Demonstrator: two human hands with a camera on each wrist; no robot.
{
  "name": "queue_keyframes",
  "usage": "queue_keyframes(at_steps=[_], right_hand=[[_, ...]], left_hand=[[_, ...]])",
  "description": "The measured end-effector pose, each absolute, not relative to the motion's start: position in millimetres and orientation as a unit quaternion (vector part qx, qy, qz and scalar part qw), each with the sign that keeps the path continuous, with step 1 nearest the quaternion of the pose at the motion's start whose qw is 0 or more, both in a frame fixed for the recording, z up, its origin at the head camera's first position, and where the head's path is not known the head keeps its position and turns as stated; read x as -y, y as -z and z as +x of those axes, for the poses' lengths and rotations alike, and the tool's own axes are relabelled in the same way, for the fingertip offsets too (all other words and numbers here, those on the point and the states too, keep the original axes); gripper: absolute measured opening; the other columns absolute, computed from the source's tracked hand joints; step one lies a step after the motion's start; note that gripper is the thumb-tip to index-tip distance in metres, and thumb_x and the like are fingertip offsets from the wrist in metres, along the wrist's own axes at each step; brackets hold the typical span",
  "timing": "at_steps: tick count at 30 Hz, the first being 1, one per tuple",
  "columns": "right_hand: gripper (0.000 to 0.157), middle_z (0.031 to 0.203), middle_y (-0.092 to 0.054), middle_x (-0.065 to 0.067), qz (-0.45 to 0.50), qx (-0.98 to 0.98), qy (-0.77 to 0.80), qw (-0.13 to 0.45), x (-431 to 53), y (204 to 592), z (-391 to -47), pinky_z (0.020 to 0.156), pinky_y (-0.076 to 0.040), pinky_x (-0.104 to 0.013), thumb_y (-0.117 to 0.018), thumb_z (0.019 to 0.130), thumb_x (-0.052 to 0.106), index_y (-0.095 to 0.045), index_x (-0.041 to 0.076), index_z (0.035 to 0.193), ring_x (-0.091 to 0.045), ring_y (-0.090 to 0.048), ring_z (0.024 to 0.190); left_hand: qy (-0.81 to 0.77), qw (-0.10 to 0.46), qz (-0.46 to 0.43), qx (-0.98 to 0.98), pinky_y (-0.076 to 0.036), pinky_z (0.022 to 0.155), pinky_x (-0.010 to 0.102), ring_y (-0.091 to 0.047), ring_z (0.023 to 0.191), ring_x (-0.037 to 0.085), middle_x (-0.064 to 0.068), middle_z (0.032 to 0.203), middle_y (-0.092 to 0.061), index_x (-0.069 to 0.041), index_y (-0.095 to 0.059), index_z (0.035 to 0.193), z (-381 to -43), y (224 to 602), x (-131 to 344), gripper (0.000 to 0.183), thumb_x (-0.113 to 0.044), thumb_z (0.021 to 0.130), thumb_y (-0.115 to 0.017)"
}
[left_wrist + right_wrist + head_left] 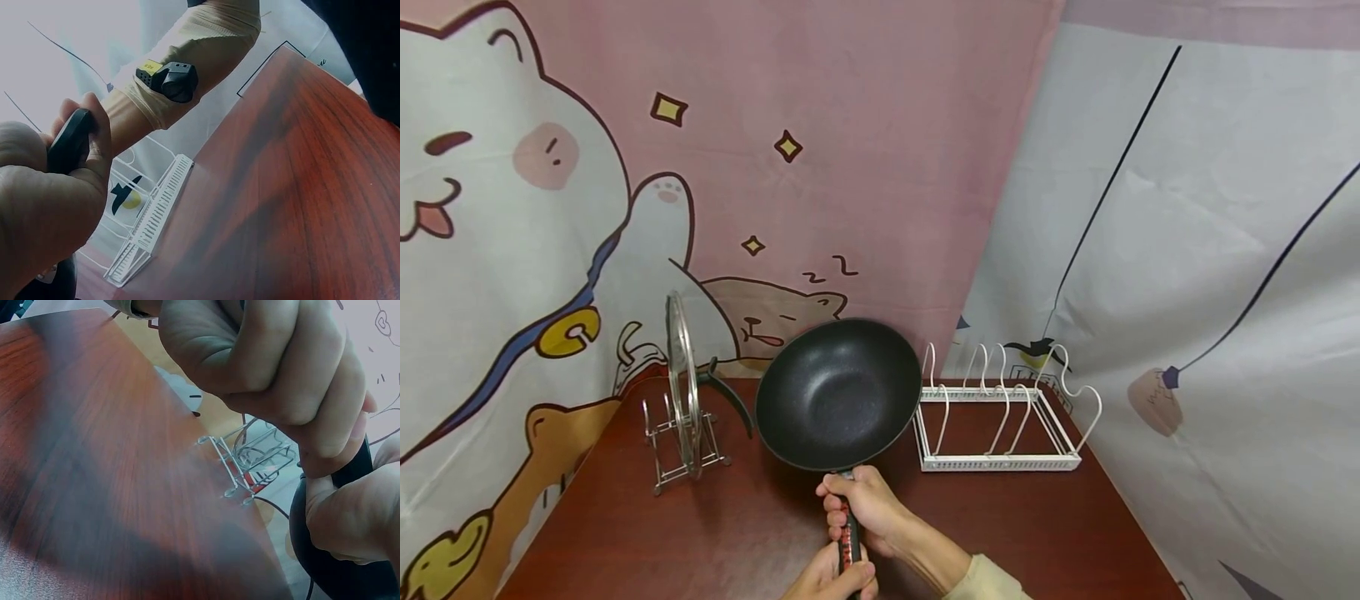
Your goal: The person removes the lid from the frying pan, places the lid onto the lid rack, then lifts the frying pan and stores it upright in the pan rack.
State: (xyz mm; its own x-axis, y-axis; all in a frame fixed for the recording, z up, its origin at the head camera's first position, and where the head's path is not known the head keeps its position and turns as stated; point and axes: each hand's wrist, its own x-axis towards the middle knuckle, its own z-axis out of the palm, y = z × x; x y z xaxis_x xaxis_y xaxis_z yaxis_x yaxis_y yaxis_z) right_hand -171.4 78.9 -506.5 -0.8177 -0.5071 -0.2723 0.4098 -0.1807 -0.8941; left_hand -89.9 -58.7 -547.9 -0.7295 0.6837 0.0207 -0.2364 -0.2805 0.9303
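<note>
A black wok is held over the table, tilted so that its hollow inside faces me in the head view. Its dark handle, with red and white marks, points toward me. My right hand grips the handle just below the pan. Lower down, my left hand holds the handle's rear part, its thumb laid across it. In the left wrist view my left hand is close to the camera beside the black handle end. From the right wrist view, fingers hide most of the handle.
On the left, a glass lid with a curved black handle stands upright in a small wire rack. A white rack with several upright wire dividers stands at the right. Beneath is a reddish-brown table; patterned curtains hang behind.
</note>
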Motion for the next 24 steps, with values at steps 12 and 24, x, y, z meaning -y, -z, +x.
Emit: queue_keyframes(at_steps=[12,24], right_hand=[[0.015,0.071,-0.048,0.007,-0.053,-0.576,0.765,0.284,-85,496,-169,0.053,-0.046,-0.022,-0.063,0.110,0.018,-0.062,0.006,0.103,-0.006,-0.042,0.057],[0.015,0.072,-0.047,0.006,-0.063,-0.579,0.764,0.278,-93,482,-166,0.053,-0.046,-0.023,-0.063,0.111,0.019,-0.062,0.005,0.104,-0.007,-0.042,0.057]], left_hand=[[-0.766,0.279,0.246,-0.524,-0.045,0.059,0.014,-0.053,0.063,-0.007,-0.014,0.082,-0.062,0.031,-0.039,0.102,-91,540,54,0.049,-0.014,0.117,-0.050],[-0.765,0.279,0.236,-0.530,-0.044,0.057,0.014,-0.052,0.060,-0.007,-0.013,0.079,-0.060,0.031,-0.041,0.103,-89,529,47,0.052,-0.018,0.118,-0.051]])
